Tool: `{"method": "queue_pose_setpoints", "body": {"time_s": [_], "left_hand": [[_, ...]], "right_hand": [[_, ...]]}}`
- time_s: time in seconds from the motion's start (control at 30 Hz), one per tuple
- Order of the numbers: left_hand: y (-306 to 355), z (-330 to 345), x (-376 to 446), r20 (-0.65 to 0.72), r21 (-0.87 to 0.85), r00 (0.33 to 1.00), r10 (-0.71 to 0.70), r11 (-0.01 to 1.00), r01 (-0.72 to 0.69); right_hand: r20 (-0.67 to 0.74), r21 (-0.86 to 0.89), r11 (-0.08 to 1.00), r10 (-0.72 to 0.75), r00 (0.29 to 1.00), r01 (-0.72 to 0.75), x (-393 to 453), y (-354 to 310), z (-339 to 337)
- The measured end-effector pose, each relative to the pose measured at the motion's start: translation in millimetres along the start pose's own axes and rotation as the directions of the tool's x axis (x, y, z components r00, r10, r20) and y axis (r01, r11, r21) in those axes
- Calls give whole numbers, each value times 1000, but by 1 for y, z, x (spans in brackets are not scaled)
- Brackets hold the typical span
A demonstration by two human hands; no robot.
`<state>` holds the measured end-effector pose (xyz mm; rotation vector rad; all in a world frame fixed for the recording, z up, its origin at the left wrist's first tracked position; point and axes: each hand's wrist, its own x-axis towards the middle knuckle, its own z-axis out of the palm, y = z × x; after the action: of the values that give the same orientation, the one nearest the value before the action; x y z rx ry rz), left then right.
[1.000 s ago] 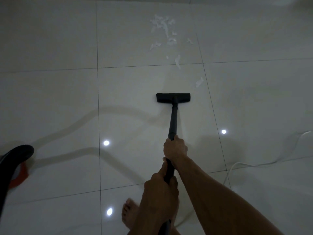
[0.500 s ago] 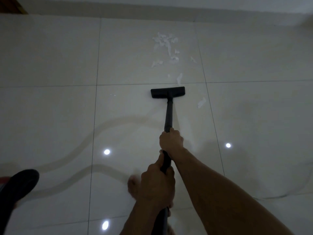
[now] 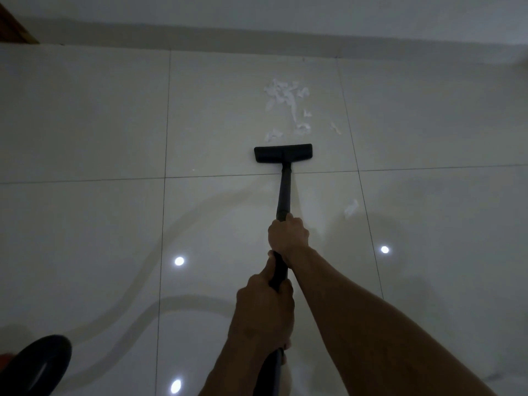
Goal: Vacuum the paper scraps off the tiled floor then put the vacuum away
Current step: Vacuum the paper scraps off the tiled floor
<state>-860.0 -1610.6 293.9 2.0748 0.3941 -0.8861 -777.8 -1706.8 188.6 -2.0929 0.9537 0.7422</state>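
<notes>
1. The right hand (image 3: pixel 288 235) is wrapped around the black vacuum wand (image 3: pixel 284 192), farther along the tube.
2. The left hand (image 3: pixel 264 308) is closed on the same wand nearer the body, just behind the right hand.
3. The black floor nozzle (image 3: pixel 283 152) lies flat on the tiled floor (image 3: pixel 85 124), just beyond a grout line.
4. The main cluster of white paper scraps (image 3: pixel 287 100) lies beyond the nozzle, toward the far wall; the nearest bits sit just ahead of its front edge.
5. A lone scrap (image 3: pixel 351 208) lies to the right of the wand, nearer than the nozzle.
6. A dark rounded vacuum part (image 3: pixel 35 364) shows at the near left corner.
</notes>
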Motion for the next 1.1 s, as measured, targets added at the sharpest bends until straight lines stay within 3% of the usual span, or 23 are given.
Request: {"method": "queue_pose_setpoints", "body": {"time_s": [0.17,0.5,0.73,1.1], "left_hand": [[10,-21,35,30,24,997,78,997,-78],[43,-57,83,112,32,993,20,999,-24],[74,-84,126,84,95,996,31,995,-39],[133,-107,204,45,40,999,16,999,-18]], "right_hand": [[0,-9,1000,-22,1000,22,19,-37,-6],[-43,115,993,43,998,-38,56,-94,-9],[-26,163,985,60,998,-55,88,-141,-17],[-35,194,980,43,998,-36,160,-212,-49]]}}
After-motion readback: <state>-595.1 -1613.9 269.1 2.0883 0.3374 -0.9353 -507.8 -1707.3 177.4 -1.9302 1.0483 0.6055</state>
